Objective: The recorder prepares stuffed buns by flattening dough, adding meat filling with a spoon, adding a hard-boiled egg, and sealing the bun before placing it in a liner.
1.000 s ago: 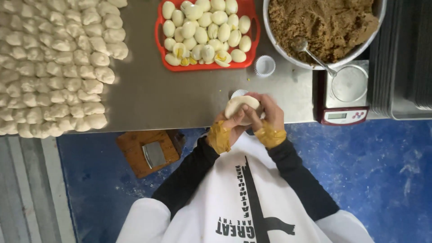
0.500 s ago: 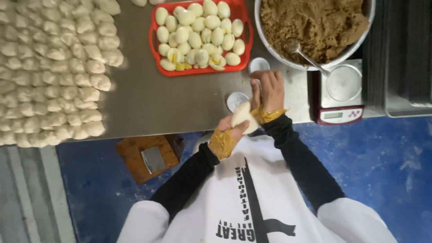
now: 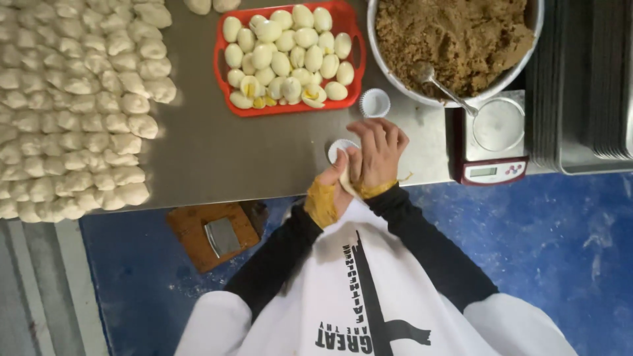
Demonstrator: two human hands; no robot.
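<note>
Both hands meet at the table's edge: left hand (image 3: 333,191) cups a dough piece (image 3: 345,177), right hand (image 3: 376,155) apparently pressing over it, fingers curled.

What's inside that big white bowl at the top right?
The big white bowl is filled with a crumbly brown mixture, and a metal spoon is stuck into it, handle pointing out over the rim. Whatever lies beneath the mixture is covered.
</note>
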